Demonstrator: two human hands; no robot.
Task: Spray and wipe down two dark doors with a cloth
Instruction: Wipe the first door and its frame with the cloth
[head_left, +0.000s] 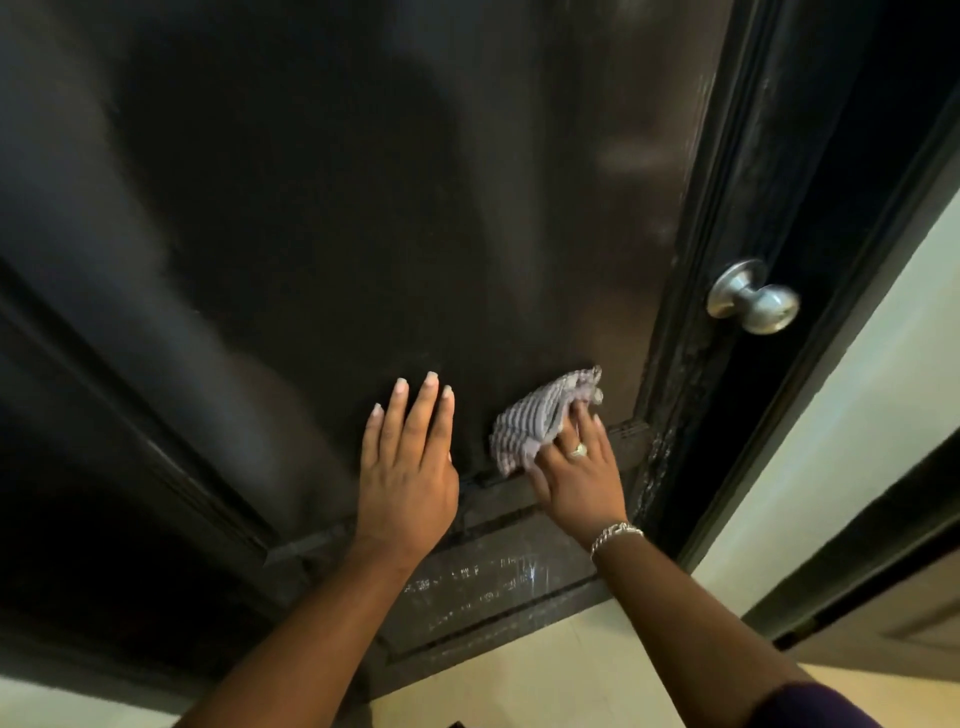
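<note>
Head view
Door: the dark brown, glossy panelled wooden door (363, 208) fills most of your view, its large flat panel dull with smears and pale reflections; a lower recessed panel below the cross rail shows whitish streaks.
Cloth: the crumpled grey-and-white striped cloth (540, 421) lies against the door at the bottom right corner of the large panel, just above the raised moulding.
Knob: a round brushed-silver metal door knob (753, 301) sits on the right stile, up and to the right of the cloth and apart from it.
Edges: the moulding runs just below both your hands; the right stile rises just beside the cloth, and beyond it stand the dark frame and a pale cream wall (857, 441).
Open room: the broad panel above and to the left of your hands is unbroken surface; to the right the cloth is near the moulded edge.
Left hand: your left hand (410, 467) lies flat on the door, fingers straight and together, holding nothing.
Right hand: your right hand (576, 478), with a ring and a silver chain bracelet (615, 535), presses the cloth to the door, fingers mostly extended over its lower edge.
Floor: pale tiled floor (597, 670) shows below the door.
</note>
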